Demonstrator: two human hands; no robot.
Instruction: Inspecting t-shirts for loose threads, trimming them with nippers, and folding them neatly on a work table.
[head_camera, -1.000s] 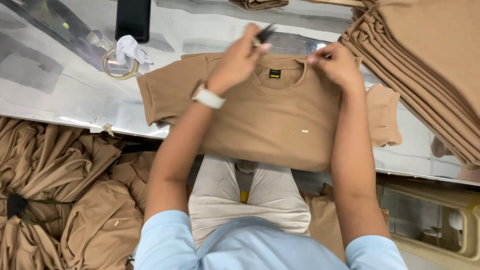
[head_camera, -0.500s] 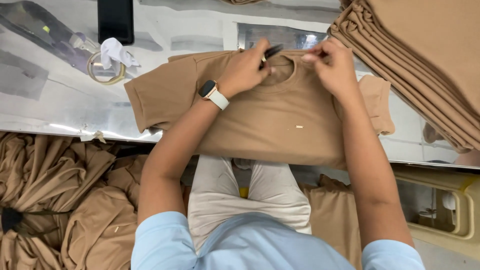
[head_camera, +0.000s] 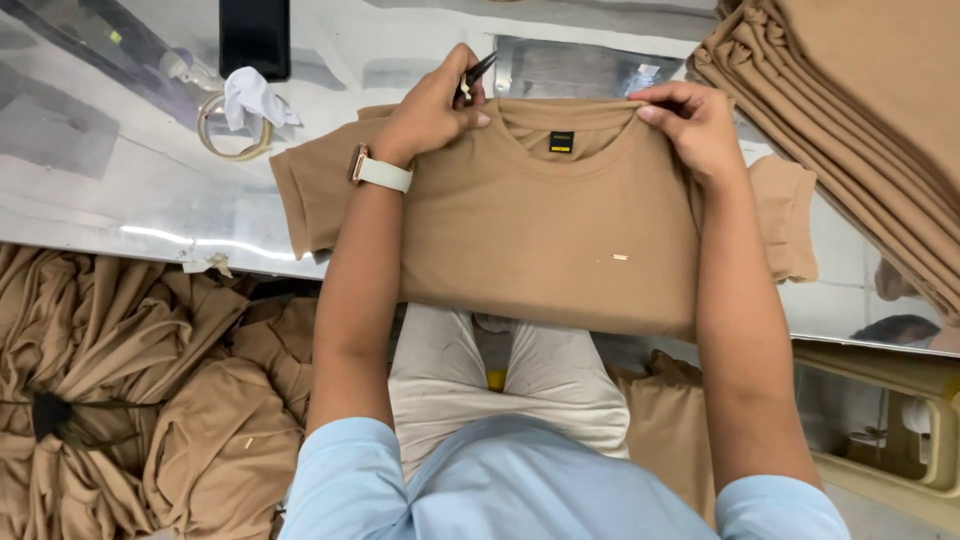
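Shirt: tan T-shirt (head_camera: 545, 230) lies flat, front up, on the shiny metal table (head_camera: 120, 190), its lower edge hanging just over the near rim above the person's lap.
Neck label: small black tag (head_camera: 561, 142) with a yellow mark sits inside the collar, between the two hands.
Left hand: left hand (head_camera: 432, 108) grips the shirt at the left shoulder seam, thumb pressed on the fabric, fingers curled closed around a small black clipper (head_camera: 474, 72) that pokes up past the knuckles.
Watch: pale-strapped watch (head_camera: 378, 172) on the left wrist.
Right hand: right hand (head_camera: 690, 125) pinches the collar edge at the right shoulder, thumb on top, fingers folded under the cloth.
Sleeves: both short sleeves spread out to the sides, the right one partly hidden behind the right forearm.
Small mark: tiny pale fleck (head_camera: 620, 257) on the chest of the shirt, right of centre.
Stack: folded tan shirts (head_camera: 850, 130) piled at the table's far right corner, near the right hand.
Tape ring: roll of tape (head_camera: 228, 135) with a white rag (head_camera: 255, 97) resting on it, left of the shirt.
Phone: dark phone (head_camera: 254, 35) at the far edge, just beyond the rag.
Heap: loose tan garments (head_camera: 130, 390) bundled below the table on the left.
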